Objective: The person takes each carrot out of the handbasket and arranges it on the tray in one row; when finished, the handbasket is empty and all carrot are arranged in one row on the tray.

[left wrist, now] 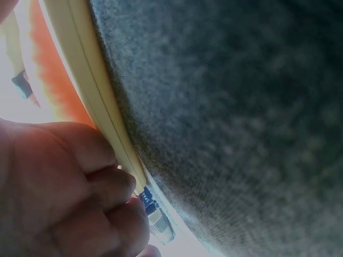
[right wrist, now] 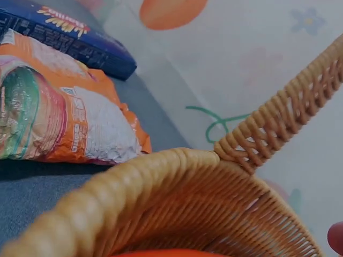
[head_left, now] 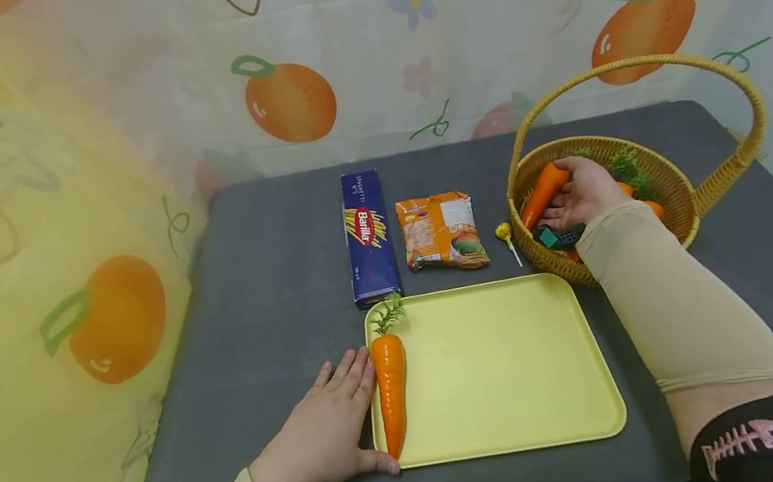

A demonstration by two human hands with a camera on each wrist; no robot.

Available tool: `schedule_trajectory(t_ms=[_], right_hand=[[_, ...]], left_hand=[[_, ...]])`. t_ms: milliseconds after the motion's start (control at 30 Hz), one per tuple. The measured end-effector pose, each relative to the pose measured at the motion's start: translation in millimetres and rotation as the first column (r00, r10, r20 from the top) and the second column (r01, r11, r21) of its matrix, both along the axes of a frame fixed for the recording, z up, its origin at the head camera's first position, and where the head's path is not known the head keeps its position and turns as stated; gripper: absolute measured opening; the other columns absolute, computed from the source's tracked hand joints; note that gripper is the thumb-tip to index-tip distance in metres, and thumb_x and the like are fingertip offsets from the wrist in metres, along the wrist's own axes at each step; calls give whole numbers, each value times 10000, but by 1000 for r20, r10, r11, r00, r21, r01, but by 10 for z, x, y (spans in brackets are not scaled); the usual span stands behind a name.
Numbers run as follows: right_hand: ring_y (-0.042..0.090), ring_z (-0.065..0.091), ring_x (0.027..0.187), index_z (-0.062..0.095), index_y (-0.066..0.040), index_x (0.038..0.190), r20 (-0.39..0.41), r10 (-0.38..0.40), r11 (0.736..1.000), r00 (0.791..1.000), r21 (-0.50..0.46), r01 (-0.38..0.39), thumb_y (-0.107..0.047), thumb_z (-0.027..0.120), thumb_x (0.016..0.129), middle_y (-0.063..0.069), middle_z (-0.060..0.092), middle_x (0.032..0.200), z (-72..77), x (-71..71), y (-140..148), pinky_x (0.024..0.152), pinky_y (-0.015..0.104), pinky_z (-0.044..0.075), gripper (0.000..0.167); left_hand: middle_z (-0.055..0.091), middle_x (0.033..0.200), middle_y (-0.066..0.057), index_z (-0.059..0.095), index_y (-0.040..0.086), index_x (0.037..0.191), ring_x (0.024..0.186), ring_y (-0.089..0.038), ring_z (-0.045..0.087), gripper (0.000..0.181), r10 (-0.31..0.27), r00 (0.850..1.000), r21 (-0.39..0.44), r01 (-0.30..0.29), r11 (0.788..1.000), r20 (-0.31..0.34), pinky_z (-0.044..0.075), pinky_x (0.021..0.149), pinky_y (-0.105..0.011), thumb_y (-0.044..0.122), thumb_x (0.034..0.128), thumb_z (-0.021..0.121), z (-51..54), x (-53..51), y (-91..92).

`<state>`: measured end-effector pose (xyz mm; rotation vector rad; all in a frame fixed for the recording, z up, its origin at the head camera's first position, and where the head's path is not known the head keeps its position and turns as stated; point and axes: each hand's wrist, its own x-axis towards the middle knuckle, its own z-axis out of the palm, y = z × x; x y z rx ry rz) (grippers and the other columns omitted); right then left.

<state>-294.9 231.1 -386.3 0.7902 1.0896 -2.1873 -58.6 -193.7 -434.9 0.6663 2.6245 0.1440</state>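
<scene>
In the head view, an orange toy carrot (head_left: 393, 392) with a green top lies along the left side of the yellow tray (head_left: 505, 365). My left hand (head_left: 325, 428) rests against the tray's left edge, fingers extended beside the carrot and thumb at its lower tip. Inside the wicker basket (head_left: 677, 207), my right hand (head_left: 593, 190) grips another carrot (head_left: 544, 194) near its thick end; part of the grip is hidden. More carrots and a dark thing with a teal part (head_left: 559, 236) lie around that hand. The right wrist view catches the basket's woven rim (right wrist: 128, 179).
Behind the tray are a blue Barilla spaghetti box (head_left: 369, 244), an orange snack packet (head_left: 440, 232) and a yellow lollipop (head_left: 504, 234). The basket's tall handle (head_left: 632, 63) arches above it. A fruit-print curtain (head_left: 338, 29) hangs behind the grey table (head_left: 251, 296).
</scene>
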Motion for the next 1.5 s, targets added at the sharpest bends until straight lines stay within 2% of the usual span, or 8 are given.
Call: schedule_trajectory(t_ms=[333,467,600,767,1033,1133,1300,1500], right_hand=[[204,31,1725,-96,-351,1770,-72,-31,989,997,143,41,-440,399,1179,-40,-44,1863,-35,-130,-33,1396,432,109,776],[224,327,1613,233,-345,1696,-76,-58,987,995,144,69,-345,549,1153,-24,319,1713,-82,-174,18,1388,418,174,628],[198,561,1321,252,-385,1692,-27,-104,994,994,40,105,-231,628,1126,-28,507,1386,-62,-170,94,1325,408,352,696],[251,648,1196,186,-377,1738,40,-108,985,993,-133,112,-187,575,1152,77,634,1230,0,-128,169,1204,339,478,729],[143,505,1529,367,-298,1667,13,-210,944,978,-256,206,-113,610,1132,28,651,1406,64,35,144,1335,338,328,616],[140,467,1549,365,-278,1658,-33,-212,941,977,-276,195,-95,616,1125,10,605,1457,106,146,107,1348,349,306,617],[265,672,1171,445,-208,1483,-208,-148,967,967,-236,97,-32,629,1102,72,652,1245,176,356,43,1084,411,600,458],[317,741,999,552,-126,1373,-439,-75,973,895,-229,-31,22,609,1094,116,705,1153,205,637,-17,918,429,665,320]], left_hand=[[235,1827,-175,320,-13,1719,1708,-378,207,1364,-15,1000,21,15,1000,-10,212,1360,-638,847,776,801,18,26,14],[239,1825,-177,324,-14,1717,1707,-376,209,1365,-17,1000,29,17,999,-9,218,1359,-638,851,774,799,21,31,24],[241,1825,-175,326,-14,1716,1708,-375,207,1368,-19,1000,30,19,999,-11,216,1360,-637,856,772,797,18,32,30],[236,1828,-168,321,-8,1720,1711,-367,199,1370,-11,1000,22,11,1000,-7,207,1365,-630,855,770,800,20,30,33],[231,1833,-156,316,0,1724,1713,-362,196,1370,3,1000,19,-3,1000,2,199,1368,-625,850,768,807,18,17,25],[224,1834,-155,320,-3,1722,1713,-366,197,1366,4,1000,23,-4,1000,-1,198,1367,-629,844,770,812,4,17,11],[219,1836,-151,318,0,1724,1713,-365,192,1364,10,1000,20,-10,1000,-5,190,1369,-628,843,772,811,-11,16,0],[216,1834,-166,305,-1,1726,1707,-384,206,1375,10,1000,13,-10,1000,-16,189,1368,-631,848,769,806,-30,17,-3]])
